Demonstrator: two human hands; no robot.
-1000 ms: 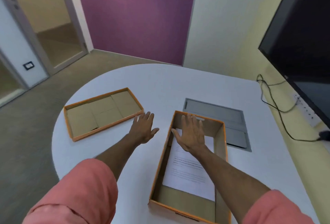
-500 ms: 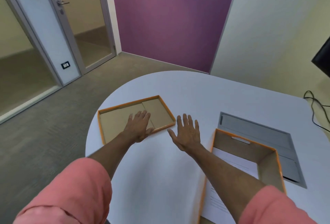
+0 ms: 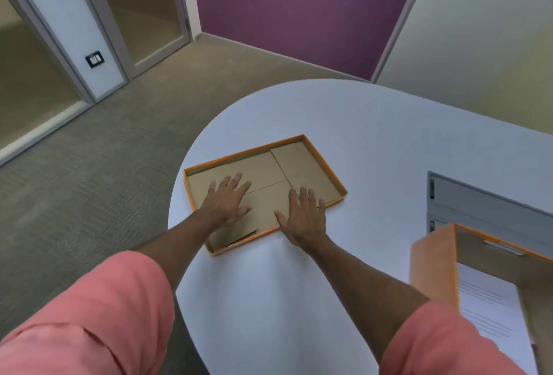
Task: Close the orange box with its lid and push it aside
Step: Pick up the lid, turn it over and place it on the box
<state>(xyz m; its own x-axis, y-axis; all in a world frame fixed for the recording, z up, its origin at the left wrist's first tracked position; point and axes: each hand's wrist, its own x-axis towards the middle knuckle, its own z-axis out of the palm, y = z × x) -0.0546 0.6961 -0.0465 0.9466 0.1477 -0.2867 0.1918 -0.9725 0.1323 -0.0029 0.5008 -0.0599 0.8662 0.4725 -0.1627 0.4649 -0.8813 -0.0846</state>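
Hands spread flat: our left hand (image 3: pixel 228 201) lies inside the upturned lid (image 3: pixel 311 165), our right hand (image 3: pixel 305 216) over its near edge, perhaps touching. Neither grips. Box (image 3: pixel 434 267) stands open, well right.

A rounded white table (image 3: pixel 374 141) stands on grey-beige carpet floor (image 3: pixel 98 171), with a grey metal hatch (image 3: pixel 484 207) set in its top. Behind it a purple wall panel (image 3: pixel 299 6) meets a pale cream wall (image 3: pixel 484 45). Grey-framed glass doors (image 3: pixel 143 6) stand at left.
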